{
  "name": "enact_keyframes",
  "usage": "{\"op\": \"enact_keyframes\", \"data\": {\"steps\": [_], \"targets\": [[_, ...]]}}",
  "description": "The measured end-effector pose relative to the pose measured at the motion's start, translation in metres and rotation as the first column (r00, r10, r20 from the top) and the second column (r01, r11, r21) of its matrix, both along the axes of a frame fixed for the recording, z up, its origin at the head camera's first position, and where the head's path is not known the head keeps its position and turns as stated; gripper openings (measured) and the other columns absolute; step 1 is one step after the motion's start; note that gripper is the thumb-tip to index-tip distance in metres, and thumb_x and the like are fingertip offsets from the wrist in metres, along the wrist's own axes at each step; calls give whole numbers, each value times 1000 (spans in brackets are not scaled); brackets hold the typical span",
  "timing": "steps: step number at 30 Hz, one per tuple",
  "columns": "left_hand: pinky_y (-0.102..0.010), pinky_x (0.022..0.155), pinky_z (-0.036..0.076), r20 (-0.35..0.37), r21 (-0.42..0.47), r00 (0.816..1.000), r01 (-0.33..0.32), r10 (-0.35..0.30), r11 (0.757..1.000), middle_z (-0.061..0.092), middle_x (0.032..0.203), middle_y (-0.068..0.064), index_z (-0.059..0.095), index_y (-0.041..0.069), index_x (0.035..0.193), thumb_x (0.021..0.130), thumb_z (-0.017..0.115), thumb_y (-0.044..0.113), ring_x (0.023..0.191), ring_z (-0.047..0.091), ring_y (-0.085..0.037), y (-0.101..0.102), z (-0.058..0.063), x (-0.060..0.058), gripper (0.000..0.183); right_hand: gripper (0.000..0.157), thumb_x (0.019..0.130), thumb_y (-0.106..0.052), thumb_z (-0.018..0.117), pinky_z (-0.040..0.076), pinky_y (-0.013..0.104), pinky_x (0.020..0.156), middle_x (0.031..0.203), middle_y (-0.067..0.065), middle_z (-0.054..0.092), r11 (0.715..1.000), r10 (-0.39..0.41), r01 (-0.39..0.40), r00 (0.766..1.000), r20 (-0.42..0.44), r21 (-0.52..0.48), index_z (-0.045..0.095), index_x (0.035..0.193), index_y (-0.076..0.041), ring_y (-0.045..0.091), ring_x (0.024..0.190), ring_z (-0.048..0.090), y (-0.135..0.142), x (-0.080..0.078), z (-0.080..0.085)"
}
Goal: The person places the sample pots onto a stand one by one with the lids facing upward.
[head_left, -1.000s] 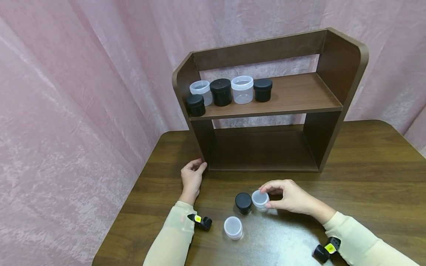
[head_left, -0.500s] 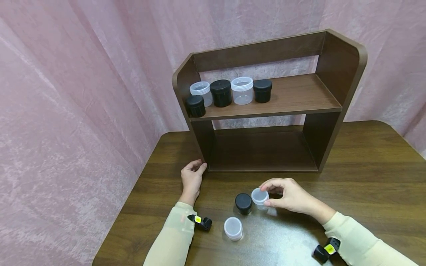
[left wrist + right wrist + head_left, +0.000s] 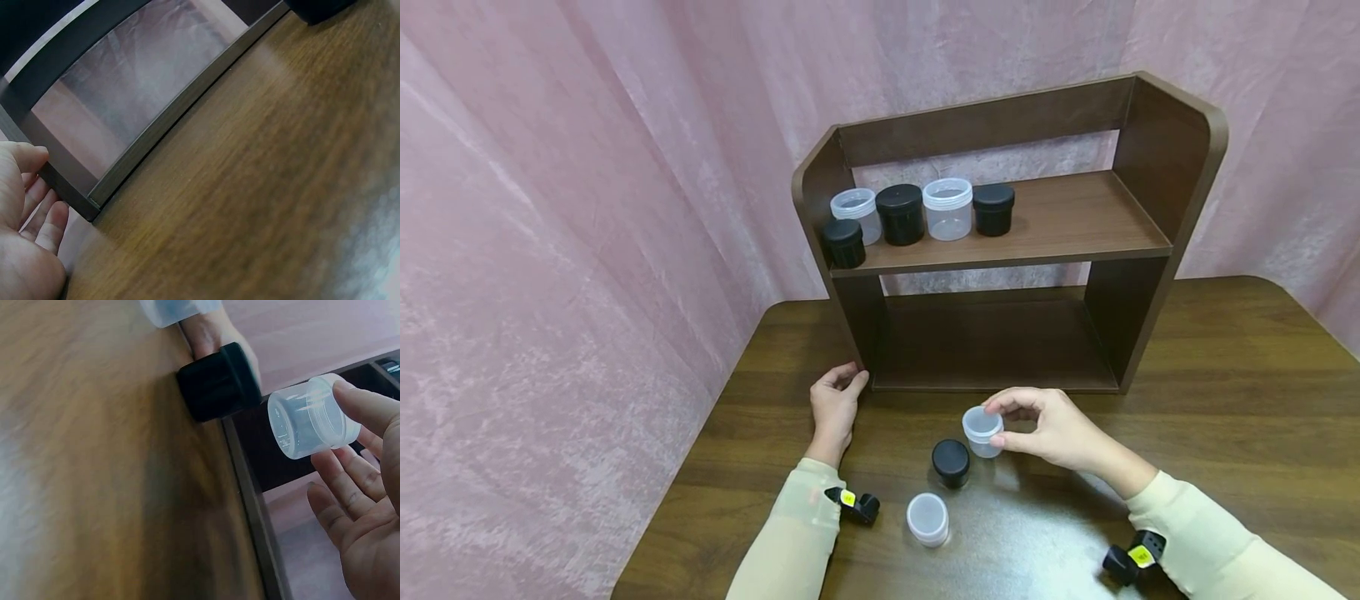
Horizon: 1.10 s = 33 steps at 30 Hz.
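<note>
Between thumb and fingertips my right hand [image 3: 1056,429] pinches a small translucent plastic jar [image 3: 981,442] by its rim. In the right wrist view that jar [image 3: 297,422] is upheld above the table. My left hand [image 3: 835,410] grips the lower front edge of the brown wooden shelf's side panel; in the left wrist view the thumb lies on one face of the panel [image 3: 65,190] and the fingers curl behind it. A small black jar [image 3: 951,461] stands on the table just in front of the held jar. Nearer still stands another translucent jar [image 3: 928,518].
The two-tier shelf [image 3: 1000,260] stands at the back of the wooden table [image 3: 760,483]. Its upper board carries a row of black and translucent jars toward the left, among them a black jar [image 3: 844,244] at the front left edge. A pink curtain [image 3: 587,250] hangs behind.
My right hand has lifted the translucent jar and moved it toward the shelf. My left hand keeps its grip on the shelf's side panel. The other jars have stayed put.
</note>
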State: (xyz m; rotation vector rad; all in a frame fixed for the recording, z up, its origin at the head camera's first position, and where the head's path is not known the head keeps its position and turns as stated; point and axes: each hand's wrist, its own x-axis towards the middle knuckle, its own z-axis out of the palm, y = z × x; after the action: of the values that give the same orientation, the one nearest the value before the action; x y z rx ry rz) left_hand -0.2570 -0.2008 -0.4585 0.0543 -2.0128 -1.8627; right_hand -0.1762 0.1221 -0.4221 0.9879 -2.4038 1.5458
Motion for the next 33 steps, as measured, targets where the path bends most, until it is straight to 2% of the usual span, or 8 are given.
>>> {"op": "enact_keyframes", "data": {"steps": [4, 8, 15, 20, 26, 33], "targets": [[-18, 69, 48, -18, -2, 1000, -2, 2, 1000, 68, 96, -22, 68, -11, 99, 82, 74, 0, 85, 62, -22, 4, 11, 10, 21, 29, 77, -16, 83, 52, 36, 80, 107, -2, 68, 1000, 2, -2, 1000, -5, -5, 69, 102, -15, 14, 92, 63, -4, -2, 11], [-18, 68, 48, -28, -3, 1000, -5, 5, 1000, 68, 95, -21, 68, -11, 98, 81, 74, 0, 84, 62, -22, 5, 12, 12, 21, 30, 77, -16, 82, 52, 36, 79, 108, -3, 68, 1000, 9, -9, 1000, -28, -10, 69, 104, -16, 15, 92, 63, -8, -4, 26], [-18, 69, 48, -29, 7, 999, 14, -13, 1000, 67, 97, -24, 69, -10, 99, 81, 74, 0, 89, 61, -31, 3, 12, 11, 21, 31, 76, -11, 82, 54, 35, 79, 110, 0, 67, 998, 31, -34, 998, -61, -53, 69, 104, -14, 16, 92, 65, -17, -7, 53], [-18, 69, 48, -17, 9, 1000, 3, -3, 1000, 68, 96, -22, 69, -9, 99, 81, 74, 1, 86, 62, -24, 4, 13, 12, 21, 33, 74, -8, 83, 54, 33, 80, 110, 2, 67, 995, 50, -57, 996, -77, -82, 69, 104, -12, 17, 93, 65, -24, -9, 75], [-18, 70, 47, -3, 1, 1000, -4, 4, 1000, 68, 97, -22, 69, -9, 99, 81, 74, 1, 85, 62, -20, 4, 13, 12, 21, 33, 75, -9, 83, 53, 31, 83, 109, 1, 67, 996, 46, -57, 987, -152, -69, 69, 104, -12, 14, 94, 64, -35, -10, 105], [-19, 69, 48, 32, 10, 999, 5, -5, 1000, 68, 100, -19, 70, -5, 100, 81, 77, 6, 88, 61, -21, -5, -10, -6, 23, 33, 77, -13, 82, 53, 30, 81, 107, -1, 68, 998, -9, -3, 978, -209, -56, 69, 107, -11, 13, 91, 63, -52, -17, 136]]}}
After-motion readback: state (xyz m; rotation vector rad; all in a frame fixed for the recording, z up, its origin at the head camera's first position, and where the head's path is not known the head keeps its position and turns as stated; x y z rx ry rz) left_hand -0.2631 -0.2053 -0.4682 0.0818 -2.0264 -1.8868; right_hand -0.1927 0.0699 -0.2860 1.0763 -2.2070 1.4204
